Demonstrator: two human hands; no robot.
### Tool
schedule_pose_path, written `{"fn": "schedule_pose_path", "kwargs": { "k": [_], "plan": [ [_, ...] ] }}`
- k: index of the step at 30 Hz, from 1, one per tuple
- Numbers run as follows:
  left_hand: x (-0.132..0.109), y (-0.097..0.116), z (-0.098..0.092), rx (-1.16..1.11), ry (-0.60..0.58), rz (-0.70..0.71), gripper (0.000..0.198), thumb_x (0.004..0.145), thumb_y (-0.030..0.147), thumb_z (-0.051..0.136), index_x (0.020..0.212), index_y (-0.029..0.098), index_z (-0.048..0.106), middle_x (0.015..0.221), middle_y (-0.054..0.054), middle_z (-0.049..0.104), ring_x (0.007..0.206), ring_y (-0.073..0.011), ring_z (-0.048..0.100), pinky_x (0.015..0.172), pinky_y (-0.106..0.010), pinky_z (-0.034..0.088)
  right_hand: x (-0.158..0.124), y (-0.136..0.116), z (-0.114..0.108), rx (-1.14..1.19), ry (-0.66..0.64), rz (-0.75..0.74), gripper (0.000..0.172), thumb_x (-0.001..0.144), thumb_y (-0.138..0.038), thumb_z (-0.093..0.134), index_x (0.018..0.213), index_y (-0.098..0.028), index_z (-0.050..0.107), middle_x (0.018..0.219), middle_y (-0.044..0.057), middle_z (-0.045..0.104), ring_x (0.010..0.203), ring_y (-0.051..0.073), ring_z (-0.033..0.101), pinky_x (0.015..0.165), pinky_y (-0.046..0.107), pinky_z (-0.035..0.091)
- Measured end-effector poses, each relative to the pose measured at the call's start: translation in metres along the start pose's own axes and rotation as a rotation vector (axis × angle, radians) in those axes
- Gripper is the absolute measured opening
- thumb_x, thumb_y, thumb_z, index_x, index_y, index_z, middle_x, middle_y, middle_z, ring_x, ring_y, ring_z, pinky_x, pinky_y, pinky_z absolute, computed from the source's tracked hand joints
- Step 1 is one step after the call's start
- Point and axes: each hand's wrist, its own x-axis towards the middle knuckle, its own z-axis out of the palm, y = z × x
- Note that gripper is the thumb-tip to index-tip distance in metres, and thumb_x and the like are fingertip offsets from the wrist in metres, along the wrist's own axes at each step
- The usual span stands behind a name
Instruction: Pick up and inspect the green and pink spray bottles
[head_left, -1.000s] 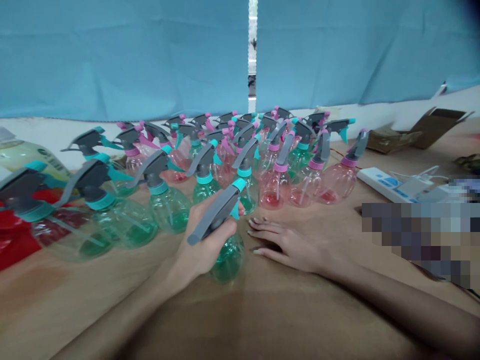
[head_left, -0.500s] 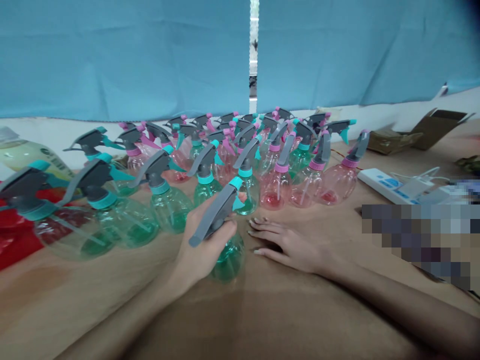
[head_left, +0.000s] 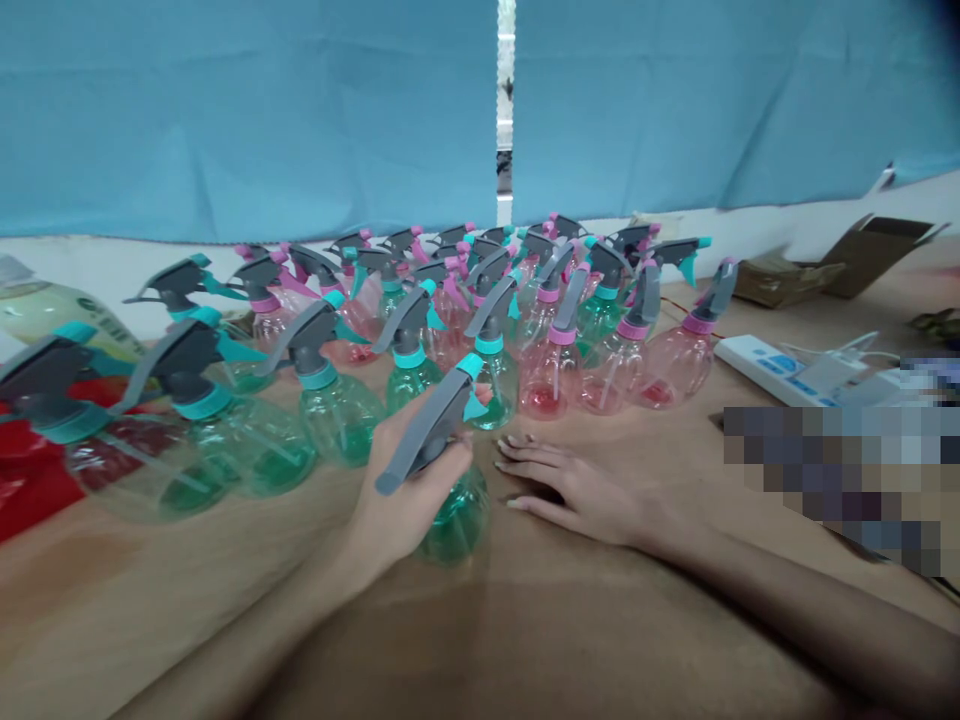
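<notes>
A: Smooth, see-through green plastic on this spray bottle (head_left: 456, 520), round-bellied, with a long curved grey head (head_left: 421, 440) on top!

B: And it's front and centre on the counter (head_left: 525, 640), nearer the person than the green bottles (head_left: 341, 420) and the glossy pink bottles (head_left: 551, 385). Which way is it facing?

A: Away and a touch right! The teal nozzle (head_left: 471, 366) leads; the head's long axis slants from near left to far right. The belly sits below, about upright, though the hand hides the neck.

B: How's the grip?

A: Left hand (head_left: 401, 485) clamped round the bottle's neck, just under the head, thumb on the near side, forearm slanting in from lower left.

B: And the right hand (head_left: 589, 492)?

A: That grip's holding nothing! Palm down on the counter, fingers slightly apart, pointing left, just beside the bottle.
</notes>
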Motion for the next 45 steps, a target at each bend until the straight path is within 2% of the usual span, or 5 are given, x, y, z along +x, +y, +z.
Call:
{"fn": "schedule_pose_path", "kwargs": {
  "k": [3, 12, 26, 36, 45],
  "plan": [
    [0.0003, -0.0013, 0.0002, 0.007, 0.012, 0.007, 0.019, 0.074, 0.018, 0.050, 0.090, 0.024, 0.059, 0.072, 0.004, 0.057, 0.064, -0.0145, 0.053, 0.064, -0.028, 0.044, -0.0003, 0.0002, 0.0000, 0.010, 0.009, 0.000, 0.049, 0.091, -0.046, 0.041, 0.130, -0.017, 0.048, 0.137, 0.008, 0.047, 0.130, 0.019, 0.038, 0.109, 0.038, 0.031],
    [0.0003, 0.0026, -0.0004, -0.003, -0.002, 0.000, 0.030, 0.075, 0.019, 0.049, 0.102, 0.025, 0.060, 0.071, 0.002, 0.057, 0.061, -0.0146, 0.051, 0.062, -0.028, 0.044, -0.0011, 0.0013, 0.0010, 0.040, 0.028, 0.000, 0.047, 0.090, -0.045, 0.044, 0.130, -0.020, 0.048, 0.136, 0.008, 0.048, 0.129, 0.021, 0.039, 0.108, 0.041, 0.032],
    [-0.0005, 0.0007, -0.0009, 0.023, -0.010, -0.004, 0.020, 0.076, 0.019, 0.048, 0.093, 0.024, 0.059, 0.071, 0.003, 0.055, 0.062, -0.0146, 0.051, 0.062, -0.028, 0.043, -0.0011, 0.0022, 0.0016, 0.011, 0.014, -0.001, 0.049, 0.091, -0.046, 0.042, 0.131, -0.018, 0.048, 0.138, 0.008, 0.046, 0.130, 0.020, 0.038, 0.109, 0.039, 0.032],
    [-0.0001, 0.0014, -0.0008, -0.006, -0.024, -0.008, 0.033, 0.077, 0.021, 0.049, 0.108, 0.026, 0.058, 0.073, 0.002, 0.058, 0.061, -0.0151, 0.053, 0.060, -0.028, 0.044, -0.0010, 0.0016, 0.0012, 0.032, 0.026, 0.000, 0.048, 0.090, -0.045, 0.044, 0.130, -0.020, 0.048, 0.137, 0.007, 0.047, 0.129, 0.020, 0.038, 0.108, 0.040, 0.032],
    [-0.0002, 0.0006, -0.0021, -0.003, -0.028, -0.013, 0.017, 0.077, 0.020, 0.050, 0.092, 0.025, 0.058, 0.073, 0.003, 0.058, 0.068, -0.0158, 0.057, 0.062, -0.027, 0.044, -0.0013, -0.0002, -0.0001, 0.051, 0.033, 0.010, 0.047, 0.090, -0.045, 0.045, 0.130, -0.021, 0.049, 0.137, 0.007, 0.047, 0.129, 0.021, 0.039, 0.108, 0.041, 0.033]
  ]
}}
